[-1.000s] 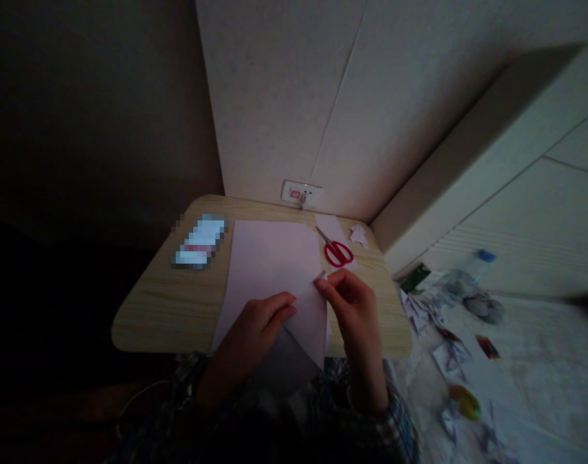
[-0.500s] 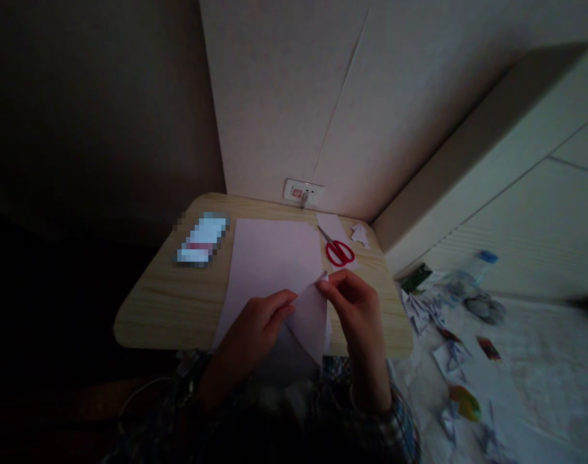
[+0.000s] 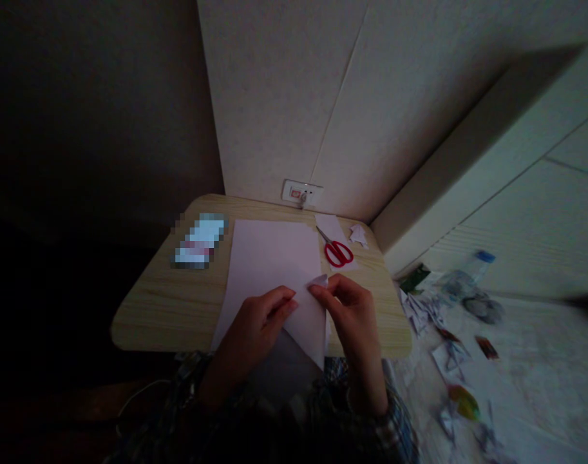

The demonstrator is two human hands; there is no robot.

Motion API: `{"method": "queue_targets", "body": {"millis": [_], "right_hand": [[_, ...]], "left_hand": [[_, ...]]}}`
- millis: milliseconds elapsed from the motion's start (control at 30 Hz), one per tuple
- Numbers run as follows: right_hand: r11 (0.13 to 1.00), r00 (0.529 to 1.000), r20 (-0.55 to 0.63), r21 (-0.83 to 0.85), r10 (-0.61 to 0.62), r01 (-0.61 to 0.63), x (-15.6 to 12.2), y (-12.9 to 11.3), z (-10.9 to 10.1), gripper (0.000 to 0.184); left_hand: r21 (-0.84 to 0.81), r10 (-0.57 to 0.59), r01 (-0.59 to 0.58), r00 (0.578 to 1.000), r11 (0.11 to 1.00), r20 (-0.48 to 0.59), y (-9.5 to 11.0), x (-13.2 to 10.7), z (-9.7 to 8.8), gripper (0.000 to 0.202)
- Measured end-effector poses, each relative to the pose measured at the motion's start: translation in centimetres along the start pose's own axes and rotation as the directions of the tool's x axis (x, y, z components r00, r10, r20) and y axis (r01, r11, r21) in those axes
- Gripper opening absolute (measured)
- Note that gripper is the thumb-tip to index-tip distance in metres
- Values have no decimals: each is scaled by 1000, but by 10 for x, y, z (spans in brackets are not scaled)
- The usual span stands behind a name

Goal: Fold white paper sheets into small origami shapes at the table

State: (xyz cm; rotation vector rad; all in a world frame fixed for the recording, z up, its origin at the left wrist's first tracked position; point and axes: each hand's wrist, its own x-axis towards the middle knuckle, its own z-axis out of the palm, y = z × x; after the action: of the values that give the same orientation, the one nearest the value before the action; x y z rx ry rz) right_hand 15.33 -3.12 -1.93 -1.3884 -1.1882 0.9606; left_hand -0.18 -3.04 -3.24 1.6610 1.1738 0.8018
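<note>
A white sheet of paper lies on a small light wooden table, with its near corner folded up into a triangular flap. My left hand presses its fingertips on the flap's left edge. My right hand pinches the flap's upper tip between thumb and fingers. Both wrists wear plaid sleeves.
Red-handled scissors lie on a paper strip at the table's back right, next to a small folded paper piece. A blurred flat object sits back left. A wall socket is behind. Paper scraps and a bottle litter the surface at right.
The right hand has slid the pinched tip of the flap slightly left and down toward the sheet. The left hand stays pressed on the fold.
</note>
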Motion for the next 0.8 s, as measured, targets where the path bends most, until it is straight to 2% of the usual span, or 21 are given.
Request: {"method": "queue_targets", "body": {"millis": [167, 333, 533, 800], "right_hand": [[1000, 999, 33, -14, -21, 21, 0, 0, 1, 22], [1000, 997, 83, 8, -5, 4, 1, 0, -1, 15], [998, 999, 13, 61, -32, 31, 1, 2, -1, 15], [996, 1000, -16, 85, -22, 24, 3, 1, -2, 11]], "left_hand": [[27, 11, -10, 999, 1000, -37, 0, -1, -1, 24], [51, 27, -26, 999, 998, -24, 0, -1, -1, 24], [53, 41, -41, 999, 998, 1, 0, -2, -1, 23], [90, 35, -39, 998, 995, 43, 0, -2, -2, 25]]}}
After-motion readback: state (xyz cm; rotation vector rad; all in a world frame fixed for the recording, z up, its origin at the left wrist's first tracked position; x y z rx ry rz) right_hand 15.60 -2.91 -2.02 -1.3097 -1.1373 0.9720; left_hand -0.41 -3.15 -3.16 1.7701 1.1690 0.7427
